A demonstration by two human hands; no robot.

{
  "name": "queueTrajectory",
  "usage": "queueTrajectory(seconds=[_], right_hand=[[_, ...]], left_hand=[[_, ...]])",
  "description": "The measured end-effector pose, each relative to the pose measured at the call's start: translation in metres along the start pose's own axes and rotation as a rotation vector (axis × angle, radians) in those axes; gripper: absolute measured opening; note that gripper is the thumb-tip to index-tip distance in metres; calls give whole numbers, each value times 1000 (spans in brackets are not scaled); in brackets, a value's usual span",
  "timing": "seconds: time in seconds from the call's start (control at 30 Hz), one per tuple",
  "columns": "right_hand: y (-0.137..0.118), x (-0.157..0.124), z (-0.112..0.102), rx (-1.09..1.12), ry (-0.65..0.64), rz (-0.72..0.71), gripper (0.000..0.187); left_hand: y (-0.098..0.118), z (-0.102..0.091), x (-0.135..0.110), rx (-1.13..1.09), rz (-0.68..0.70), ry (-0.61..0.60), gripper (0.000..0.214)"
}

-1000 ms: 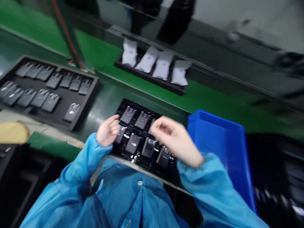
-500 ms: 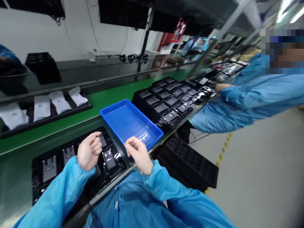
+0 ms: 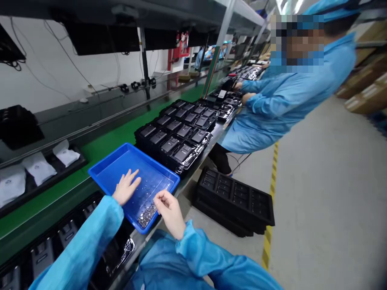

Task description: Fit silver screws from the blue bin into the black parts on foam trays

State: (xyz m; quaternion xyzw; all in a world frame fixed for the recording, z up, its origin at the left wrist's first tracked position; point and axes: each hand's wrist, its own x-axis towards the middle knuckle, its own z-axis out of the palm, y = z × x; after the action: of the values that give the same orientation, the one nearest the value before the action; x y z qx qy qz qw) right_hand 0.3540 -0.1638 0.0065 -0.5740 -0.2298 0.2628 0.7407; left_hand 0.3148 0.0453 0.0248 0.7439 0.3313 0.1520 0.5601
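My left hand lies flat with fingers spread inside a blue plastic tray at the bench edge. A small heap of tiny metal parts sits in the tray's near corner. My right hand hovers at that corner with thumb and fingers pinched together; what they hold, if anything, is too small to make out. Both arms wear blue sleeves. A black tray of dark grey plastic parts lies under my left forearm.
Stacked black trays of dark parts stand right of the blue tray. White pouches ride a black tray on the green conveyor. Empty black trays lie on the floor. A co-worker in blue works further along the bench.
The view has swung right, from the black tray to the blue tray. My left hand moved from the black tray into the blue tray and opened flat. My right hand moved to the tray's near corner.
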Motion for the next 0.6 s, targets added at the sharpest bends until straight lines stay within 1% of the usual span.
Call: queueTrajectory(seconds=[0.03, 0.1, 0.2, 0.3, 0.43, 0.53, 0.6], right_hand=[[2, 0, -3, 7, 5, 0, 31], [4, -1, -6, 19, 10, 1, 30], [4, -5, -7, 29, -5, 4, 28], [4, -12, -3, 33, -34, 10, 27], [8, -28, 7, 34, -92, 18, 24], [14, -46, 14, 3, -171, 31, 19], [19, -61, 18, -32, -231, 27, 12]], left_hand=[[-2, -4, 3, 41, 7, -24, 46], [-8, -10, 6, 103, 20, -51, 55], [-18, -14, 5, 167, 47, -35, 69], [-25, -18, 0, 233, 67, -19, 78], [-26, -29, -12, 303, 125, -21, 79], [-29, -50, -29, 378, 199, -7, 75], [-37, -75, -47, 439, 222, 26, 68]])
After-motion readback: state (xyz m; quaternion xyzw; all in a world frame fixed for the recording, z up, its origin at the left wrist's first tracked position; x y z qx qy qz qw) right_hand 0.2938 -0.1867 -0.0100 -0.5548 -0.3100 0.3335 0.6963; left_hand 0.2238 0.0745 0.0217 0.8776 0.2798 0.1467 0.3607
